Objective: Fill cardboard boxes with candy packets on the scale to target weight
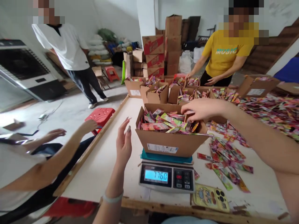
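Note:
An open cardboard box, filled with colourful slim snack packets, rests on the blue-green platform of a digital scale. The lit display reads 7760. My right hand reaches over the box's right side with bent fingers closed at the packets; what they pinch, if anything, is hidden. To the left of the box, my left hand is raised above the table, fingers apart and nothing in them. Loose packets lie scattered right of the scale. Beside the scale is a phone in a yellow case.
More filled boxes line the table's far side, and a large packet heap spreads at right. A co-worker in yellow handles packets there. Another person's arm is at left, near a red stool. Someone in white stands behind.

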Motion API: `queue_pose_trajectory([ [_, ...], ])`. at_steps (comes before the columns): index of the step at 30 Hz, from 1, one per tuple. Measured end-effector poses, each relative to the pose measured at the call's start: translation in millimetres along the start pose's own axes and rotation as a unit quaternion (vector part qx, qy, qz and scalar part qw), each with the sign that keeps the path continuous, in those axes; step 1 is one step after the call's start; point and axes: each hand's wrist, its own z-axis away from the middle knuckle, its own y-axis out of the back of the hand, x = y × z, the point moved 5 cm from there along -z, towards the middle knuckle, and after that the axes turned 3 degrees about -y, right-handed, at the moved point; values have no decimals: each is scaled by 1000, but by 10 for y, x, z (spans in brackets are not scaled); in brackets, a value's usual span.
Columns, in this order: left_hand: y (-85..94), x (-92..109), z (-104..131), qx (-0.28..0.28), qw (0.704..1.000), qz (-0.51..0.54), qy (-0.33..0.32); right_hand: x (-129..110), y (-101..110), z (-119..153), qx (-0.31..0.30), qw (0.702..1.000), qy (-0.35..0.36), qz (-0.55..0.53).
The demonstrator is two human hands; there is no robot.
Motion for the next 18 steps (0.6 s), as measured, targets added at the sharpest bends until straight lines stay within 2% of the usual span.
queue_pose_trajectory([
  [1, 2, -12, 11, -2, 1000, -2, 2, -1, 3, -6, -7, 999, -19, 33],
  [3, -8, -75, 44, -10, 1000, -5, 12, 26, 58, 30, 24, 998, -36, 56],
  [6, -76, -242, 124, -31, 998, 6, 50, 166, 169, 240, 93, 995, -3, -21],
  [8, -145, -355, 190, -49, 995, 26, 78, 390, 203, 492, 129, 988, -9, -84],
  [10, -201, -445, 257, -66, 993, 49, 88, 716, 162, 808, 169, 975, -59, -129],
  [13, -215, -614, 350, -87, 991, 62, 81, 1239, -108, 1263, 207, 950, -184, -148],
  [15, -197, -810, 410, -106, 989, 48, 94, 1425, -374, 1413, 223, 933, -247, -137],
  [16, -190, -929, 437, -116, 987, 35, 106, 1429, -505, 1413, 236, 925, -260, -144],
  [18, -186, -1156, 472, -123, 985, 10, 124, 1239, -741, 1242, 247, 914, -234, -220],
])
